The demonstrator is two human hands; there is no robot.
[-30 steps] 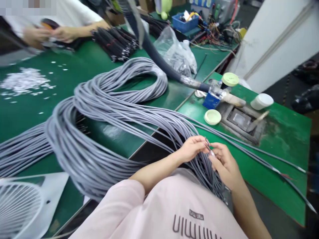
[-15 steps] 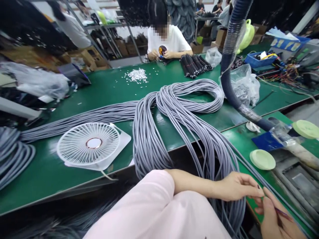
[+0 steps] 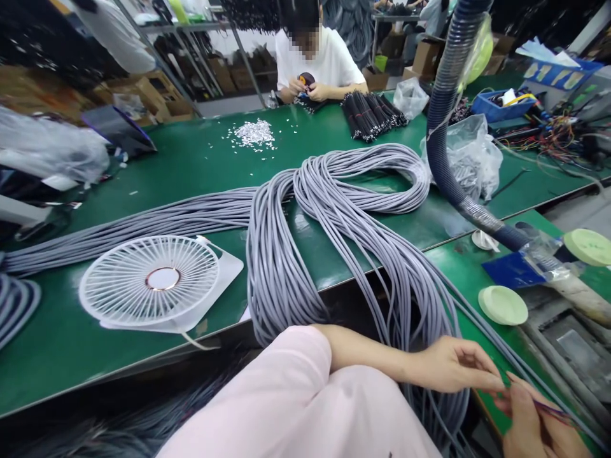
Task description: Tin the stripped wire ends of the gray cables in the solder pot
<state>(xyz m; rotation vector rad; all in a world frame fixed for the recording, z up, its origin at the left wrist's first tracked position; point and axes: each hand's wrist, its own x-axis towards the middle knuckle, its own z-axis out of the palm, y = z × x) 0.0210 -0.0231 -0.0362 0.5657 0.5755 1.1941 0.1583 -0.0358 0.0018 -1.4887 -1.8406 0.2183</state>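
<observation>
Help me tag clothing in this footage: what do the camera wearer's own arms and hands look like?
The left hand and right hand are ungloved. A short, plain pale pink sleeve covers the left upper arm, leaving the forearm bare, with no watch or bracelet visible. The right sleeve is out of view.

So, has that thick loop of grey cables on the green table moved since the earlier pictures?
No. Against the dark ribbed hose, the grey cable loop keeps its place, its rounded end just to the hose's left in view.
</observation>
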